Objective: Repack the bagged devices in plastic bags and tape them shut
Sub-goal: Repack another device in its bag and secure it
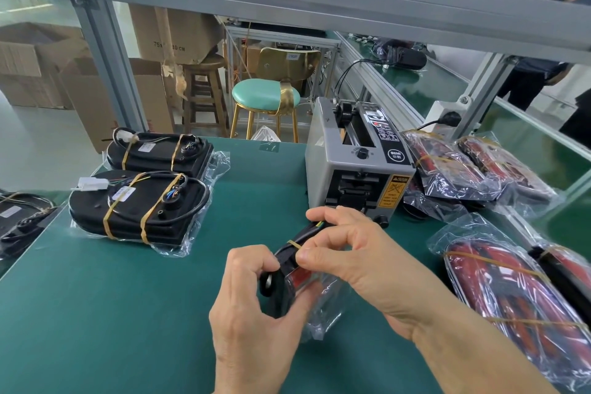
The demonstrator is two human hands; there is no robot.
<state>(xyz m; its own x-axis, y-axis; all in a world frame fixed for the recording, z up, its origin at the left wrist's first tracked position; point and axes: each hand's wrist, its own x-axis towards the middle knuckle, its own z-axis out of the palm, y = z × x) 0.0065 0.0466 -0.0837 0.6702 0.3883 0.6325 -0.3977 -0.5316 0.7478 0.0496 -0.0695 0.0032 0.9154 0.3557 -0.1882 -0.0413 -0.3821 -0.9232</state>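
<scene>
Green-matted surface (96, 297) under an aluminium frame; cartons, one wooden stool and one teal stool behind it. Grey tape dispenser (355, 160) stands at centre rear. Left of the dispenser: two black devices (137, 205) bound with rubber bands, lying on clear bags; a third partly seen at the edge. Right of it: roughly four red bagged devices (511, 294). Just in front of the dispenser, left hand (252, 323) and right hand (355, 262) both grip one device (287, 257), half inside its plastic bag (323, 304).

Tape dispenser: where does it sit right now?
In the head view, the tape dispenser stands on the green mat, right of centre, just behind both hands, beside bagged red devices.
</scene>
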